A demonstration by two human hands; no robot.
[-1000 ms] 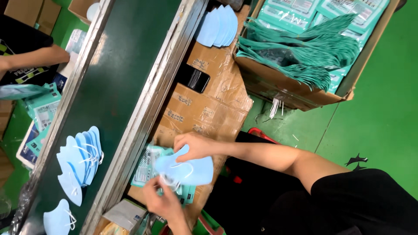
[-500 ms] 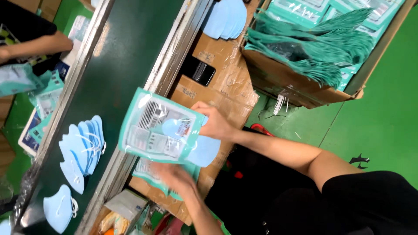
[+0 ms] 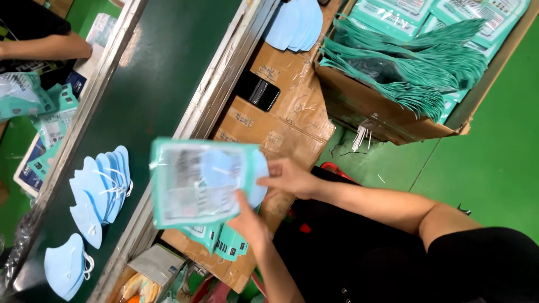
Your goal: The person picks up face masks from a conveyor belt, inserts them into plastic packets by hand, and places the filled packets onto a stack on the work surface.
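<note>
A clear pouch with teal edges (image 3: 193, 182) is held up over the near rail of the conveyor, blurred by motion. A light blue face mask (image 3: 259, 168) sits mostly inside it, one end still showing at the pouch's right side. My right hand (image 3: 289, 178) grips that end, fingers on the mask and the pouch mouth. My left hand (image 3: 247, 220) holds the pouch's lower edge from below. Under my hands lie more flat teal pouches (image 3: 224, 242) on a taped cardboard surface (image 3: 264, 126).
The dark green conveyor belt (image 3: 151, 73) carries a fanned stack of blue masks (image 3: 104, 182) and a single mask (image 3: 67, 265). A cardboard box (image 3: 365, 112) full of teal pouches stands at right. A black phone (image 3: 258, 90) lies on the cardboard. Another person's arm (image 3: 48, 47) works at top left.
The pouch has come up off the pile and moved left over the belt's rail. The blue mask, first loose in my hands, has gone into it.
</note>
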